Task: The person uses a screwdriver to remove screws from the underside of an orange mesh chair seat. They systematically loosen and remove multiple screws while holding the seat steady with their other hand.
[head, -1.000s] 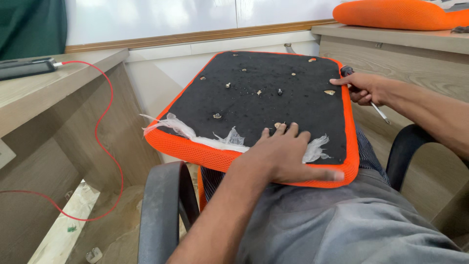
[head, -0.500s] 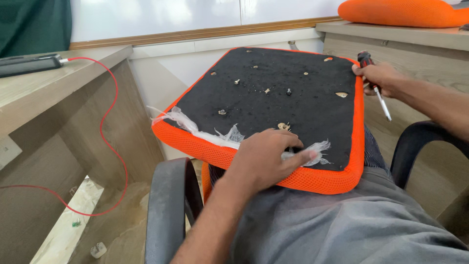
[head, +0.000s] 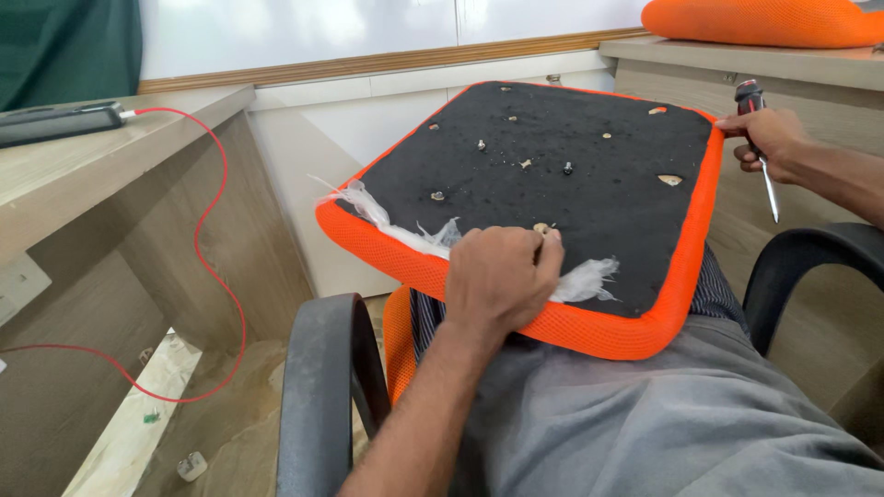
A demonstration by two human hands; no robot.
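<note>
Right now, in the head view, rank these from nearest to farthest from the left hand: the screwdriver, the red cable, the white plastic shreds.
1. white plastic shreds, touching the left hand on the cushion's near edge.
2. screwdriver, far right, in the right hand.
3. red cable, left, hanging off the desk.

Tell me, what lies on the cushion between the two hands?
In the head view, black fabric with small screws lies between the left hand and the right hand, which holds a screwdriver.

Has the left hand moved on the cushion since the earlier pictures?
Yes. The left hand went from flat on the cushion to curled, fingertips at a screw.
</note>
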